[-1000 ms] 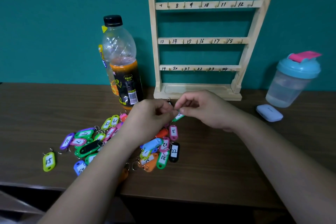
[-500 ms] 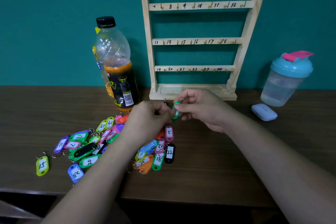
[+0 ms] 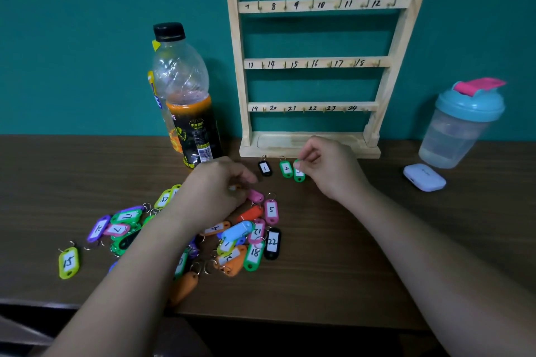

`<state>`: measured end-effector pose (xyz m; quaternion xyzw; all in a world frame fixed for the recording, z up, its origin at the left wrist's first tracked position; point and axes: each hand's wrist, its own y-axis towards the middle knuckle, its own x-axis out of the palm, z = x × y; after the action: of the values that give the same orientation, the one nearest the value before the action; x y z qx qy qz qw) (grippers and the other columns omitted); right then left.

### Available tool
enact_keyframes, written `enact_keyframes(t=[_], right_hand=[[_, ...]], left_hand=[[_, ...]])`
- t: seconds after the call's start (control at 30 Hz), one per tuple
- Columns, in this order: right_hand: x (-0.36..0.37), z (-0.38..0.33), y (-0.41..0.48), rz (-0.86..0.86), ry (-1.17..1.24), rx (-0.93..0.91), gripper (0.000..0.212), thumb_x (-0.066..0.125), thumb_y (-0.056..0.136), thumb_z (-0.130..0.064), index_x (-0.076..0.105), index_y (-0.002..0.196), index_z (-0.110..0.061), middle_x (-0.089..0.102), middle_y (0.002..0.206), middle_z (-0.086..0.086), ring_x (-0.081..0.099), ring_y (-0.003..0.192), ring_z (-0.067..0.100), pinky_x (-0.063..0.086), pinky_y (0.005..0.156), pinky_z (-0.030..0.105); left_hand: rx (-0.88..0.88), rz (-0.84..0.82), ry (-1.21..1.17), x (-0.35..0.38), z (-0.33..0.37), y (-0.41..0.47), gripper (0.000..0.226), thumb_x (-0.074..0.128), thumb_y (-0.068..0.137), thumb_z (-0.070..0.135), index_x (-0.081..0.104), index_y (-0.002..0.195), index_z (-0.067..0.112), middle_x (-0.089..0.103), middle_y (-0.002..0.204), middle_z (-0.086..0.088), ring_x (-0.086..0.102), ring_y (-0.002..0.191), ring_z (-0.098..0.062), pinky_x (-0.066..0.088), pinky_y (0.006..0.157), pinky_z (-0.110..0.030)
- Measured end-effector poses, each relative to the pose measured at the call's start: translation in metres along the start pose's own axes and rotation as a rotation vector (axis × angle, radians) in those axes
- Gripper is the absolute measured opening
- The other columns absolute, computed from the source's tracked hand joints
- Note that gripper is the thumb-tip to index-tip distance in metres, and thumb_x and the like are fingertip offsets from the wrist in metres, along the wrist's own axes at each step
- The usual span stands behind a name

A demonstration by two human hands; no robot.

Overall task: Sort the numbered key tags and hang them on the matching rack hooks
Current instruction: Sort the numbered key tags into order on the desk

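- The two hands, which were together over one green tag (image 3: 299,175) half a second ago, have parted.
- The right hand (image 3: 330,171) has carried that tag to the counter (image 3: 333,269) in front of the rack (image 3: 240,66). Its fingers (image 3: 301,164) pinch the tag's top end, and the tag's foot is at or on the wood just right of tag 2 (image 3: 286,168).
- Tag 1 (image 3: 264,168) lies left of tag 2, so a sorted row is forming; the new tag's number is half hidden but is likely 3.
- The left hand (image 3: 214,191) has dropped onto the pile (image 3: 237,235) with its fingers curled; whether they hold a tag cannot be told.
- Every rack hook in view is bare, so in my judgement this is the sorting stage and the hanging is not yet begun.
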<state>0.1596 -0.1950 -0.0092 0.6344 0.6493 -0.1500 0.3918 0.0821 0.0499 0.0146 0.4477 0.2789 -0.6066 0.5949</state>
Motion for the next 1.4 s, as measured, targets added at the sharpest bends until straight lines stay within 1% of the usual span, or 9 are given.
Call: enact_keyframes(t=[0.07,0.33,0.53,0.7,0.9,1.03,1.17,1.3,1.4], right_hand=[[0.005,-0.001,-0.001,-0.005,-0.059,-0.046,0.015,0.083,0.091,-0.022,0.073,0.102,-0.022,0.07,0.098,-0.01,0.062,0.085,0.001,0.049,0.072,0.019],[0.007,-0.007,-0.006,0.047,-0.089,-0.112,0.017,0.075,0.098,-0.019,0.072,0.114,-0.021,0.059,0.116,-0.01,0.06,0.103,0.006,0.05,0.09,0.02],[0.004,-0.02,-0.016,0.008,0.004,-0.211,0.014,0.071,0.099,-0.012,0.074,0.108,-0.022,0.061,0.105,-0.015,0.057,0.092,-0.007,0.042,0.077,0.003],[0.007,-0.022,-0.018,-0.048,0.035,-0.219,0.016,0.07,0.099,-0.012,0.075,0.106,-0.026,0.063,0.102,-0.019,0.059,0.091,-0.006,0.043,0.075,0.007],[0.007,-0.027,-0.02,-0.144,0.108,-0.213,0.015,0.068,0.103,-0.025,0.074,0.116,-0.027,0.069,0.108,-0.018,0.061,0.1,-0.003,0.048,0.084,0.017],[0.009,-0.03,-0.022,-0.196,0.144,-0.186,0.019,0.073,0.1,-0.03,0.073,0.119,-0.03,0.071,0.107,-0.018,0.063,0.102,-0.002,0.053,0.087,0.024],[0.012,-0.033,-0.025,-0.213,0.147,-0.182,0.021,0.075,0.098,-0.026,0.074,0.118,-0.031,0.071,0.105,-0.018,0.063,0.1,-0.004,0.05,0.083,0.017],[0.011,-0.037,-0.029,-0.252,0.093,-0.232,0.02,0.076,0.097,-0.024,0.075,0.117,-0.03,0.07,0.103,-0.018,0.063,0.098,-0.003,0.048,0.08,0.012],[0.005,-0.04,-0.032,-0.34,0.037,-0.291,0.014,0.078,0.095,-0.025,0.077,0.107,-0.031,0.064,0.106,-0.018,0.058,0.1,-0.004,0.045,0.076,0.009]], left_hand=[[0.036,-0.035,0.025,0.0,-0.002,-0.001,0.03,0.079,0.086,0.018,0.08,0.107,0.038,0.064,0.106,0.015,0.06,0.097,-0.003,0.044,0.08,-0.009],[0.062,-0.016,0.058,0.004,-0.006,0.002,0.015,0.085,0.087,0.032,0.08,0.1,0.037,0.065,0.103,0.013,0.059,0.102,-0.01,0.051,0.089,-0.03],[0.138,0.045,0.116,0.008,-0.007,0.007,0.011,0.082,0.088,0.04,0.08,0.097,0.036,0.067,0.092,0.014,0.059,0.096,-0.011,0.053,0.083,-0.034],[0.137,0.132,0.168,0.011,-0.005,0.007,0.011,0.07,0.097,0.034,0.08,0.1,0.032,0.073,0.089,0.008,0.065,0.089,-0.016,0.055,0.074,-0.036],[-0.038,0.106,-0.027,0.003,-0.004,0.003,0.015,0.069,0.097,0.022,0.08,0.096,0.032,0.076,0.086,0.017,0.068,0.085,0.0,0.053,0.072,-0.02],[-0.114,0.104,-0.223,-0.002,0.0,-0.002,0.015,0.071,0.099,0.02,0.081,0.095,0.03,0.073,0.071,0.02,0.063,0.062,0.005,0.045,0.053,-0.011],[-0.117,0.097,-0.165,-0.004,-0.001,-0.005,0.014,0.073,0.097,0.022,0.079,0.091,0.032,0.076,0.08,0.019,0.067,0.079,0.006,0.051,0.063,-0.01],[-0.152,0.1,-0.003,-0.003,-0.006,-0.007,0.009,0.077,0.09,0.027,0.075,0.085,0.034,0.074,0.082,0.017,0.067,0.084,0.0,0.06,0.076,-0.033],[-0.157,0.129,0.067,-0.003,-0.007,-0.01,0.011,0.083,0.084,0.036,0.072,0.081,0.035,0.071,0.08,0.017,0.065,0.083,-0.003,0.059,0.072,-0.034]])
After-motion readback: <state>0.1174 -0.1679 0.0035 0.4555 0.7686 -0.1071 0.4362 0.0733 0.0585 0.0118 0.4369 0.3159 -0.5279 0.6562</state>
